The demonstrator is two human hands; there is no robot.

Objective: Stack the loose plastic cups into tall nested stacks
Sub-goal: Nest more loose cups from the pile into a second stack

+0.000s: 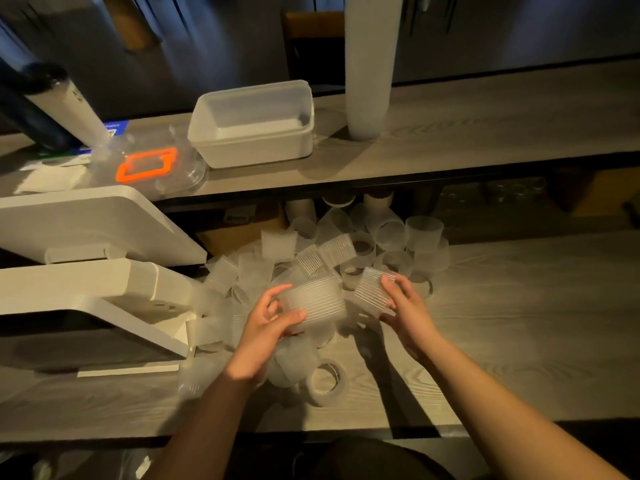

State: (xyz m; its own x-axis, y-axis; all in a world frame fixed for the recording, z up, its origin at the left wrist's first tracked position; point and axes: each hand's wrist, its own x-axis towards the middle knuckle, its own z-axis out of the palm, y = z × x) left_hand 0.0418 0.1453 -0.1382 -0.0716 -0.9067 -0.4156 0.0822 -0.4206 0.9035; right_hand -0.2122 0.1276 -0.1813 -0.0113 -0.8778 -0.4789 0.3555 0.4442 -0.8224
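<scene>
Left hand (268,322) gripping ribbed cup (317,301), fingers curled round wall. Right hand (403,306) pinching second cup (372,291). Loose cups (381,237) heaped on table (519,306) beyond. Probably light, thin, crushable, slippery; best gripped gently at ribbed wall near rim.

left hand (266,327) fingers curled in grip; right hand (403,306) same; forearms converge forward.

Two hands, one ribbed cup in each. One tall cup stack (369,64), one white tub (254,124), one tape roll (326,382). Loose cups (349,251): too many to count.
</scene>
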